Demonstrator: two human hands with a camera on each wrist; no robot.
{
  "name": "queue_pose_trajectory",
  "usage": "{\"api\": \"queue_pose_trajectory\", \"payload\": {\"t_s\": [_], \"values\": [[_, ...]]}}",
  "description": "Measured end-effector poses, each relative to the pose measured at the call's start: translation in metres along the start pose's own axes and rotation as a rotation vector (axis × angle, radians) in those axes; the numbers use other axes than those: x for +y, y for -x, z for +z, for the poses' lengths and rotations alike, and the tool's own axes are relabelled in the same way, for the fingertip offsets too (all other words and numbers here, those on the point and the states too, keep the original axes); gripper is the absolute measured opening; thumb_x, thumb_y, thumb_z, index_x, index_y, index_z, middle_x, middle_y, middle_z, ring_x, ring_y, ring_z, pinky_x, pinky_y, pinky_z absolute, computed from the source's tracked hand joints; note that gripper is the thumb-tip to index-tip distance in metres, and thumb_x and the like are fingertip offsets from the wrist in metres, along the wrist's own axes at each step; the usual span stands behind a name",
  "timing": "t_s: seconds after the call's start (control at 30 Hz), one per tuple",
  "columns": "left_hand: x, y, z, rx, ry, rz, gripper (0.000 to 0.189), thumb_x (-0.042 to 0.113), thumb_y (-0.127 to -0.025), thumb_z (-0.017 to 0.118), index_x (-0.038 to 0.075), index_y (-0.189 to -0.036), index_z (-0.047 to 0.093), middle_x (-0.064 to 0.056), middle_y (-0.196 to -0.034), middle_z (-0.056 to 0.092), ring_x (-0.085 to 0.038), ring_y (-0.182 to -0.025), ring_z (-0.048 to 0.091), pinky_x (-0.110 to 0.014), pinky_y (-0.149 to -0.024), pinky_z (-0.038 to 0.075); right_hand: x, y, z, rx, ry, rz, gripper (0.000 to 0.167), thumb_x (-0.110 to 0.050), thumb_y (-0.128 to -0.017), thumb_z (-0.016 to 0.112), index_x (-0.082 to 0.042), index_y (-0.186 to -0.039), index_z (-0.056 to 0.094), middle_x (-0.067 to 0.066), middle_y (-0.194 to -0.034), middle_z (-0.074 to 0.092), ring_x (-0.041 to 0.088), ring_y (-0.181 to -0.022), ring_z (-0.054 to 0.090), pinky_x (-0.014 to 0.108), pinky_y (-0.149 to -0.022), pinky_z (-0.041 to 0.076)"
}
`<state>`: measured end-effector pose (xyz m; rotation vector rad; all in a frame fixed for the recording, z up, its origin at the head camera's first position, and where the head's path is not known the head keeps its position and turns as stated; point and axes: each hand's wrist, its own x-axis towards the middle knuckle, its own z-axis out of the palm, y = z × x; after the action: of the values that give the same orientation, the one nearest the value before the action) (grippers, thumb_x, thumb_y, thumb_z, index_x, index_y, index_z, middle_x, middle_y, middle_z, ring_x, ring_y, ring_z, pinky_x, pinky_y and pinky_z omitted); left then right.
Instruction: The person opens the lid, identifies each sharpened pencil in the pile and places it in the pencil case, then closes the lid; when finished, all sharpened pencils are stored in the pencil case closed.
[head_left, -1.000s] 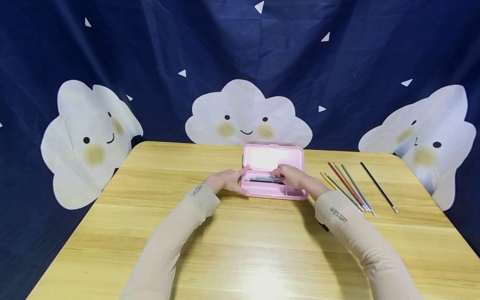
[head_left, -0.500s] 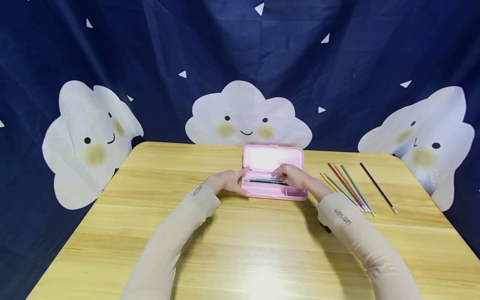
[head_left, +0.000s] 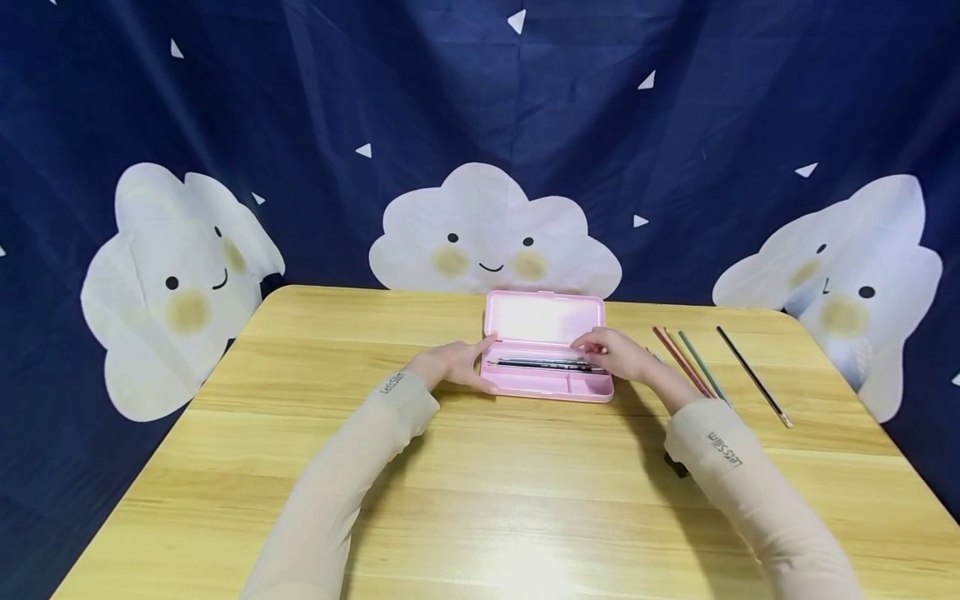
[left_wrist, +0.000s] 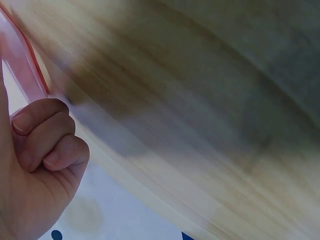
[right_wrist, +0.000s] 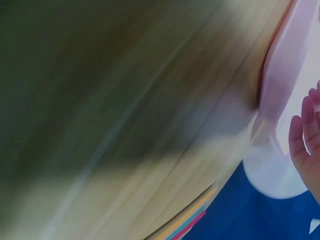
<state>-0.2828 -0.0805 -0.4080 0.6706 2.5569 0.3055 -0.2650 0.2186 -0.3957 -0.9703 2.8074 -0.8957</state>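
Currently | left hand [head_left: 448,364] grips pink case [head_left: 534,383] at left edge | right hand [head_left: 617,354] over right end — fingers unclear

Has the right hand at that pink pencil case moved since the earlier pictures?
Yes. Judged against the pink pencil case in the head view, the right hand has shifted rightward, toward the case's right end.

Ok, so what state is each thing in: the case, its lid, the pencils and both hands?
Pink pencil case: on the table
Lid: open
Pencils in the case: lying lengthwise
Coloured pencils: loose on the table, partly hidden
Black pencil: lying apart from them
Left hand: holding the case's left end, thumb and forefinger spread
Right hand: at the case's right end; grip unclear
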Motion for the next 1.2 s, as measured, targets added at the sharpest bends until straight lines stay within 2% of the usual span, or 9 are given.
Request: {"api": "queue_pose_trajectory", "payload": {"t_s": [0.13,0.3,0.53,0.73,1.0,1.2], "values": [[0.0,0.001,0.0,0.0,0.0,-0.004,0.107,0.065,-0.07,0.063,0.027,-0.148,0.0,-0.018,-0.142,0.036,-0.025,-0.126,0.039,-0.036,-0.103,0.033,0.008,0.012,-0.01,0.026,0.005,0.041,0.019,0.009,-0.081,0.059,0.008,-0.1,0.063,0.01,-0.077,0.058,0.017,-0.073,0.05,0.031,-0.068,0.044],[0.0,0.001,0.001,0.001,0.004,-0.005,0.108,0.065,-0.07,0.063,0.026,-0.148,0.0,-0.018,-0.141,0.036,-0.025,-0.125,0.04,-0.036,-0.103,0.033,0.017,0.028,-0.022,0.102,0.012,0.052,0.02,0.01,-0.08,0.06,0.01,-0.1,0.063,0.007,-0.074,0.056,0.016,-0.071,0.049,0.028,-0.064,0.043],[0.0,0.001,0.002,0.006,-0.003,0.009,0.106,0.062,-0.072,0.064,0.024,-0.148,0.0,-0.021,-0.14,0.037,-0.027,-0.125,0.041,-0.037,-0.102,0.034,0.031,0.052,-0.034,0.149,0.045,0.104,0.021,0.01,-0.08,0.06,0.01,-0.101,0.062,0.005,-0.075,0.055,0.011,-0.071,0.047,0.028,-0.071,0.042],[0.0,0.002,0.001,0.014,-0.003,0.015,0.106,0.061,-0.072,0.065,0.024,-0.148,0.001,-0.022,-0.138,0.039,-0.028,-0.123,0.043,-0.038,-0.101,0.035,0.04,0.07,-0.042,0.148,0.024,0.169,0.023,0.007,-0.082,0.06,0.012,-0.104,0.06,0.005,-0.074,0.053,0.007,-0.068,0.044,0.023,-0.063,0.041],[0.001,0.002,0.0,0.011,-0.002,0.012,0.107,0.062,-0.071,0.065,0.025,-0.148,0.001,-0.021,-0.139,0.038,-0.028,-0.124,0.042,-0.038,-0.101,0.035,0.049,0.091,-0.055,0.111,0.034,0.326,0.03,-0.004,-0.088,0.058,0.012,-0.114,0.055,0.016,-0.088,0.059,0.02,-0.078,0.051,0.033,-0.068,0.042],[0.001,0.001,0.0,0.008,0.008,0.015,0.107,0.061,-0.071,0.065,0.024,-0.148,0.001,-0.022,-0.14,0.037,-0.028,-0.125,0.04,-0.038,-0.103,0.033,0.059,0.103,-0.059,0.121,0.062,0.321,0.03,-0.003,-0.088,0.057,0.014,-0.113,0.055,0.021,-0.091,0.06,0.022,-0.079,0.052,0.034,-0.068,0.045]]}}
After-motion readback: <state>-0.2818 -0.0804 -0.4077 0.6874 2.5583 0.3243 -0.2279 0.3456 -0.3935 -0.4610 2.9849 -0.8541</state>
